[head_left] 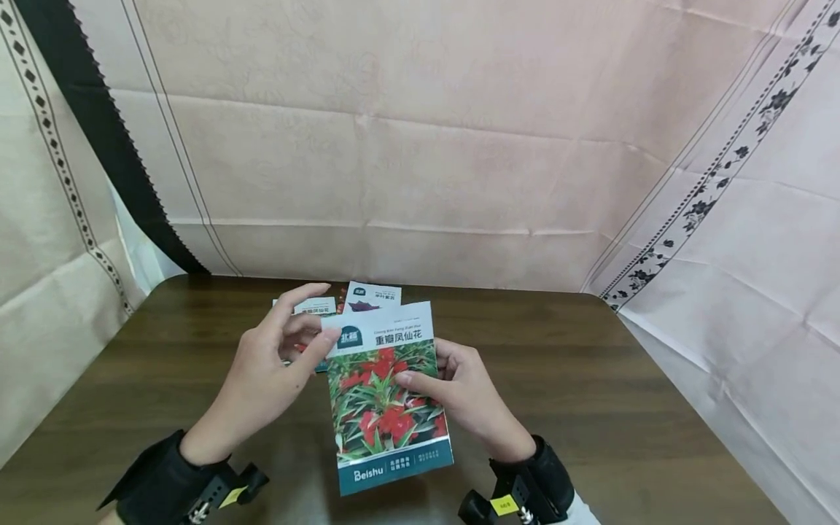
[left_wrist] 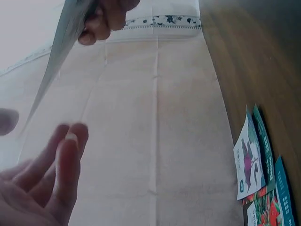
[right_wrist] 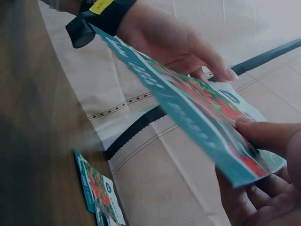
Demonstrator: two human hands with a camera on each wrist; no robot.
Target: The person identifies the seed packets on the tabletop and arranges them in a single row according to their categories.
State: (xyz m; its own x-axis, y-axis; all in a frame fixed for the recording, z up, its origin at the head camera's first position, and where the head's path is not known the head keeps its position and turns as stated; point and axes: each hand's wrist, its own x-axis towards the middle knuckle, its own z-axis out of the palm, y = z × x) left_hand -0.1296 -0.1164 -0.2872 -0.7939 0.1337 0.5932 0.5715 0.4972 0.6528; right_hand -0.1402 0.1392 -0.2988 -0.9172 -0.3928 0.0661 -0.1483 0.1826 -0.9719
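A seed packet with red flowers, a white top and a teal bottom band is held up above the table. My right hand pinches its right edge, thumb on the front and fingers behind. At the packet's upper left corner is my left hand, its thumb overlapping the corner in the head view. In the left wrist view, its fingers stand apart from the packet, which hangs edge-on between them and the thumb. Behind lie other seed packets, including one with a purple flower and a red-flowered one.
The brown wooden table has rounded far corners. A pale cloth with creases hangs behind it, with patterned borders at both sides. Each wrist wears a black strap with a camera, such as the right wrist camera.
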